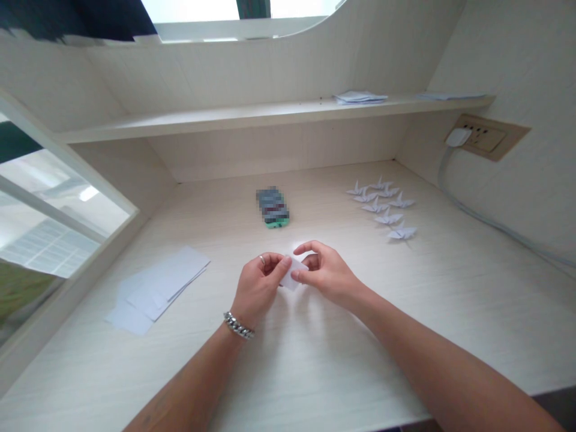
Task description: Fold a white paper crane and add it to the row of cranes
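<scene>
A small folded piece of white paper [292, 277] is held between my two hands over the middle of the desk. My left hand [260, 279], with a ring on one finger and a chain bracelet at the wrist, pinches the paper's left side between thumb and curled fingers. On the right side, the thumb of my right hand [327, 273] presses the paper, its index finger arched above. The fingers behind the paper are partly hidden. Several folded paper cranes [389, 217] stand in a group at the back right of the desk.
A stack of white paper sheets [166, 285] lies to the left. Behind my hands is a blurred-out phone-like object with a green edge [277, 224]. More paper [360, 97] rests on the shelf [225, 119]. A cable [490, 222] runs from the wall socket [492, 138] along the right wall.
</scene>
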A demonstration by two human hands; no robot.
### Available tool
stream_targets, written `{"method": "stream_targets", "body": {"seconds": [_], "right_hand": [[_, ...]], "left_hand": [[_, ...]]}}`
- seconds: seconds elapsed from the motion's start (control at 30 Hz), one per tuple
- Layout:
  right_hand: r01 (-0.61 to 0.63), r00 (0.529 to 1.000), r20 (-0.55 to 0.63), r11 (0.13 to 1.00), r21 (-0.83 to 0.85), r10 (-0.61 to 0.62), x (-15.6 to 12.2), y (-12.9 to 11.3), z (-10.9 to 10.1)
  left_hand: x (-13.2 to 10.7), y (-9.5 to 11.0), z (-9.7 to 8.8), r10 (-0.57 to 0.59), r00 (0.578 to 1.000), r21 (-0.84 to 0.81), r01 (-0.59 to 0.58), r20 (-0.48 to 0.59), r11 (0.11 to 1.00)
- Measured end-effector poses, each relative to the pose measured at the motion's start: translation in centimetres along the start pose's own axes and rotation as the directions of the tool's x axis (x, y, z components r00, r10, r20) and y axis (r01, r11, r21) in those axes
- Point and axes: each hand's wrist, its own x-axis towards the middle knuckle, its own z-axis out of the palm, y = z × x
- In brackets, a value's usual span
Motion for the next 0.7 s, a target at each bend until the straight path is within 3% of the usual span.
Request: {"method": "stream_targets", "body": {"seconds": [0.1, 0.27, 0.47, 0.7], "right_hand": [[0.017, 1.000, -0.027, 1.000, 0.025, -0.016, 0.0, 0.0, 0.0], [0.039, 0.991, -0.133, 0.991, 0.124, -0.023, 0.1, 0.0, 0.6], [-0.075, 0.997, 0.019, 0.973, 0.218, 0.073, -0.1, -0.3, 1.7], [-0.114, 0.992, -0.030, 0.958, 0.265, 0.126, -0.1, -0.3, 1.8]], "left_hand": [[-0.1, 0.2, 0.1, 0.001, 0.998, 0.026, -0.003, 0.065, 1.000], [-0.1, -0.2, 0.1, 0.033, 0.998, 0.000, -0.033, -0.050, 0.999], [0.2, -1.2, 0.1, 0.047, 0.992, -0.088, -0.057, -0.115, 0.995], [0.1, -1.2, 0.4, 0.040, 0.978, -0.132, -0.068, -0.205, 0.989]]}}
